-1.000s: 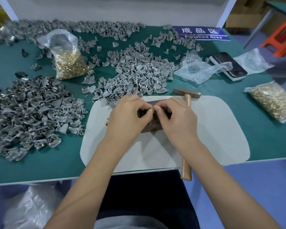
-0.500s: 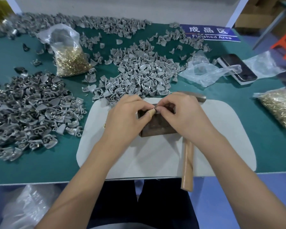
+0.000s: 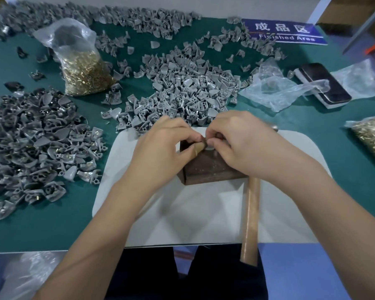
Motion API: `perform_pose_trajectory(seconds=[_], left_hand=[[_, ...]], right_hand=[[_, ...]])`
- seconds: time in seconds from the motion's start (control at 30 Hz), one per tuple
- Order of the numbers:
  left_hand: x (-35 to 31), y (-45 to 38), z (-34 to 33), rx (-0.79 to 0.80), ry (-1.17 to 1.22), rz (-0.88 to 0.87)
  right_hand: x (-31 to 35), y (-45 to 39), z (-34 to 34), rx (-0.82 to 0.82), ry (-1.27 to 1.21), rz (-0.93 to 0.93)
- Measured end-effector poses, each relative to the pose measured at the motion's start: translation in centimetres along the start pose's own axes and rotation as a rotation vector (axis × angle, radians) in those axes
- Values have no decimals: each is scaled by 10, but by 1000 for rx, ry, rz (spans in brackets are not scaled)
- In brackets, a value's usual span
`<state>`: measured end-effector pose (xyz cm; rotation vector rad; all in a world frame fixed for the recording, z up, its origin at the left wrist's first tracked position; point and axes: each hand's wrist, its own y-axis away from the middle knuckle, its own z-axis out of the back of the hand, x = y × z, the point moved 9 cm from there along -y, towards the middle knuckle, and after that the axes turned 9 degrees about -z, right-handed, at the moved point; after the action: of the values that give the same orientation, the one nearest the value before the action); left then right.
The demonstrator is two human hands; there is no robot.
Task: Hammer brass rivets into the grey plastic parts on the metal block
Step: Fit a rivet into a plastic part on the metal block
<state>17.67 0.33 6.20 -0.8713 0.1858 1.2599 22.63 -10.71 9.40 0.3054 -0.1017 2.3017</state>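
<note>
A dark metal block [image 3: 210, 169] stands on a white mat [image 3: 204, 213]. Both hands meet over its far top edge. My left hand [image 3: 160, 152] pinches a small grey plastic part [image 3: 209, 146] there, its thumb tip taped. My right hand [image 3: 243, 144] pinches at the same part from the right; whatever is between its fingertips is too small to make out. A hammer lies on the mat under my right wrist, its wooden handle [image 3: 250, 221] pointing toward me and its head mostly hidden.
Grey parts lie in a heap [image 3: 182, 87] behind the mat, with a darker heap [image 3: 30, 144] at left. Bags of brass rivets sit at back left [image 3: 85, 70] and far right [image 3: 372, 139]. An empty clear bag [image 3: 273, 89], a phone [image 3: 325, 85] and a blue sign [image 3: 286, 32] lie at back right.
The view has tilted, bringing the block's front face and the hammer handle into sight. Both hands stay pinched together over the block's top, barely moving.
</note>
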Motion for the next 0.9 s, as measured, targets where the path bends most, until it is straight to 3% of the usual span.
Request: perform_pose_trajectory(seconds=[0.1, 0.33, 0.9], left_hand=[[0, 0, 1, -10, -17, -11], [0, 5, -1, -48, 8, -9], [4, 4, 0, -74, 41, -31]], right_hand=[[1, -1, 0, 5, 11, 17], [-14, 22, 2, -235, -282, -139], [-24, 31, -9, -366, -470, -320]])
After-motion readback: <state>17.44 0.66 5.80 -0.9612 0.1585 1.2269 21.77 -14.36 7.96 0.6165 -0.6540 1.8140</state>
